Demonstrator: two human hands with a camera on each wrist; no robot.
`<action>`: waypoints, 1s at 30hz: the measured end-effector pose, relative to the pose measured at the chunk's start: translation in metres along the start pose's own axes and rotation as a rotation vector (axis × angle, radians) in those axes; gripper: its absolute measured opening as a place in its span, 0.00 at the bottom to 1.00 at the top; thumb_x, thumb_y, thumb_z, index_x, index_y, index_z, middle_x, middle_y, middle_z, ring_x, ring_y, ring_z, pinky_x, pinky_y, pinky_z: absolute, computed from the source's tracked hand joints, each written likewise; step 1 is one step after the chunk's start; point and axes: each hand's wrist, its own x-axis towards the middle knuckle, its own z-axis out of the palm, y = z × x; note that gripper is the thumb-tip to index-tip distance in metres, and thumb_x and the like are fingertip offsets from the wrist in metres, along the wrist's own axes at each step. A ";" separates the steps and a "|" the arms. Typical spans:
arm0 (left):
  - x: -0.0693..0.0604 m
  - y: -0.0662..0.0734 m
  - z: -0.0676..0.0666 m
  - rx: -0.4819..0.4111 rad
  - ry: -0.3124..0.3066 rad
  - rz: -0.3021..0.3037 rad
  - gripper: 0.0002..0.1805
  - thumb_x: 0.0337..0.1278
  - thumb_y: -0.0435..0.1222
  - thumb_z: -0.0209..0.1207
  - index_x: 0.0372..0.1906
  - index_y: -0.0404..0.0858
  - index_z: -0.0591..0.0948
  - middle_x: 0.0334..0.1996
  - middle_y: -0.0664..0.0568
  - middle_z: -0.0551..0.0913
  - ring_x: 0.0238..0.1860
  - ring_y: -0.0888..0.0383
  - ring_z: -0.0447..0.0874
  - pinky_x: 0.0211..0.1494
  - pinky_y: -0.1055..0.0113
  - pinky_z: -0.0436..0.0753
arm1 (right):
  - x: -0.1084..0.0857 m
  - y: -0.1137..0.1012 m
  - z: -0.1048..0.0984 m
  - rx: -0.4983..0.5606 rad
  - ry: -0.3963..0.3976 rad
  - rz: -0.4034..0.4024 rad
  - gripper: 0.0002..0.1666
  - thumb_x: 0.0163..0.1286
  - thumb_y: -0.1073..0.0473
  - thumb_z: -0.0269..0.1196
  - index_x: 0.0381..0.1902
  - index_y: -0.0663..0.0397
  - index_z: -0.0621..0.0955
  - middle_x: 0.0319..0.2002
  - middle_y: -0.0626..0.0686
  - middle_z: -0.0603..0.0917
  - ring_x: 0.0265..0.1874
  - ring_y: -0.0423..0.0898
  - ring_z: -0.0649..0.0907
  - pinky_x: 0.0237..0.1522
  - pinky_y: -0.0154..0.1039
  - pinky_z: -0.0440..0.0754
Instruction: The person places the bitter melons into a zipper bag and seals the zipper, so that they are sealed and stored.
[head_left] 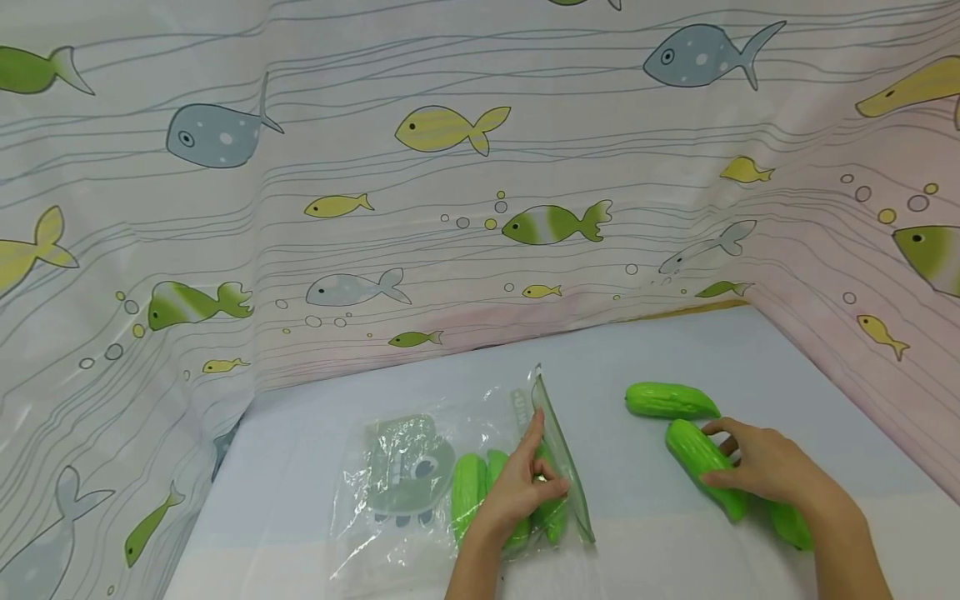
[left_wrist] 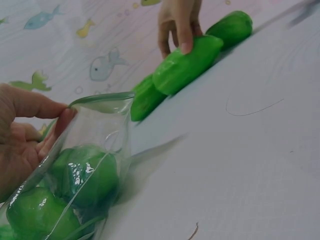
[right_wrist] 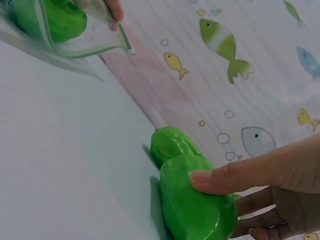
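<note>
A clear zip bag (head_left: 408, 533) with a printed cartoon figure lies on the table, several green vegetables (head_left: 468, 492) inside it. My left hand (head_left: 517, 487) pinches the bag's edge near its green-rimmed mouth (left_wrist: 102, 98), which gapes in the left wrist view. On the right, my right hand (head_left: 772, 467) has its thumb and fingers around a green vegetable (head_left: 697, 462); the thumb lies on its surface in the right wrist view (right_wrist: 192, 205). Another vegetable (head_left: 667, 400) lies behind it, and one more (head_left: 791, 525) is partly hidden under my right hand.
A white table surface (head_left: 645, 550) lies under everything. Behind it and at both sides hangs a pale curtain (head_left: 450, 183) printed with fish and wavy lines. A thin dark strand (left_wrist: 255, 111) shows on the surface in the left wrist view.
</note>
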 end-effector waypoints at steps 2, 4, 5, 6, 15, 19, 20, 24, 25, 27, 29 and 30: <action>0.000 0.000 0.000 -0.002 -0.001 -0.001 0.55 0.49 0.22 0.62 0.77 0.49 0.45 0.26 0.50 0.81 0.30 0.60 0.81 0.40 0.68 0.81 | 0.000 0.000 0.001 0.000 0.004 -0.004 0.44 0.50 0.41 0.74 0.57 0.62 0.73 0.40 0.57 0.84 0.38 0.57 0.82 0.39 0.59 0.77; -0.001 0.001 0.001 -0.008 0.000 -0.003 0.55 0.49 0.22 0.62 0.77 0.48 0.45 0.26 0.49 0.81 0.29 0.60 0.81 0.40 0.68 0.82 | 0.001 0.000 0.001 -0.005 0.012 -0.013 0.44 0.50 0.42 0.74 0.57 0.62 0.74 0.40 0.57 0.84 0.38 0.57 0.82 0.39 0.59 0.77; -0.001 0.001 0.001 -0.009 0.000 -0.003 0.55 0.49 0.21 0.62 0.77 0.48 0.45 0.26 0.49 0.81 0.29 0.60 0.81 0.40 0.67 0.82 | 0.001 -0.001 0.002 -0.009 0.018 -0.019 0.44 0.50 0.42 0.74 0.57 0.62 0.74 0.40 0.57 0.84 0.38 0.57 0.82 0.39 0.59 0.77; -0.001 0.001 0.001 -0.012 -0.001 -0.005 0.55 0.49 0.21 0.62 0.77 0.48 0.45 0.25 0.48 0.80 0.29 0.60 0.81 0.40 0.67 0.82 | 0.001 -0.002 0.002 -0.011 0.026 -0.026 0.43 0.50 0.42 0.74 0.57 0.62 0.74 0.39 0.57 0.84 0.38 0.57 0.82 0.38 0.58 0.78; 0.000 0.000 0.001 -0.018 0.006 -0.020 0.55 0.49 0.20 0.61 0.77 0.48 0.44 0.26 0.44 0.80 0.29 0.58 0.80 0.38 0.68 0.82 | 0.005 -0.014 0.005 -0.016 0.183 -0.085 0.42 0.53 0.40 0.72 0.57 0.61 0.76 0.39 0.56 0.85 0.30 0.48 0.83 0.33 0.53 0.79; 0.000 0.001 0.001 -0.016 0.006 -0.012 0.55 0.49 0.20 0.61 0.77 0.47 0.44 0.26 0.46 0.80 0.29 0.58 0.80 0.39 0.68 0.82 | 0.006 -0.020 0.007 -0.007 0.234 -0.114 0.40 0.54 0.40 0.71 0.56 0.60 0.76 0.39 0.54 0.85 0.26 0.42 0.82 0.30 0.47 0.78; 0.000 0.001 0.001 -0.017 0.005 -0.008 0.55 0.49 0.20 0.61 0.77 0.47 0.44 0.26 0.47 0.80 0.29 0.59 0.80 0.39 0.67 0.82 | 0.007 -0.021 0.007 -0.001 0.238 -0.116 0.40 0.54 0.39 0.71 0.56 0.59 0.76 0.39 0.53 0.85 0.26 0.41 0.81 0.30 0.46 0.77; 0.000 0.000 0.001 -0.003 0.000 -0.003 0.55 0.48 0.21 0.62 0.77 0.48 0.44 0.27 0.50 0.81 0.29 0.59 0.81 0.41 0.66 0.83 | 0.008 -0.027 0.010 0.038 0.250 -0.142 0.39 0.55 0.39 0.70 0.58 0.55 0.75 0.39 0.52 0.84 0.26 0.38 0.81 0.29 0.41 0.76; 0.000 0.000 0.001 -0.001 -0.001 -0.002 0.56 0.48 0.21 0.62 0.77 0.48 0.44 0.27 0.50 0.81 0.30 0.60 0.81 0.41 0.66 0.83 | 0.009 -0.028 0.011 0.051 0.250 -0.146 0.39 0.55 0.38 0.70 0.58 0.54 0.75 0.40 0.51 0.84 0.26 0.37 0.81 0.29 0.40 0.76; 0.000 0.000 0.001 0.001 -0.003 -0.002 0.56 0.48 0.21 0.62 0.77 0.49 0.44 0.27 0.50 0.81 0.30 0.60 0.81 0.41 0.66 0.83 | 0.010 -0.032 0.014 0.069 0.251 -0.165 0.38 0.56 0.39 0.70 0.58 0.54 0.75 0.40 0.51 0.84 0.25 0.35 0.80 0.29 0.39 0.76; 0.000 0.001 0.001 0.000 -0.005 -0.004 0.56 0.49 0.21 0.62 0.77 0.49 0.44 0.27 0.50 0.81 0.30 0.60 0.81 0.42 0.65 0.83 | 0.011 -0.035 0.015 0.079 0.250 -0.176 0.38 0.57 0.39 0.70 0.59 0.54 0.75 0.40 0.50 0.84 0.24 0.33 0.80 0.29 0.39 0.76; 0.000 0.001 0.001 -0.001 -0.005 -0.004 0.56 0.49 0.21 0.62 0.77 0.49 0.44 0.27 0.50 0.81 0.30 0.60 0.81 0.42 0.65 0.83 | 0.011 -0.036 0.016 0.079 0.252 -0.179 0.38 0.57 0.39 0.70 0.59 0.54 0.75 0.40 0.50 0.84 0.24 0.33 0.80 0.29 0.38 0.76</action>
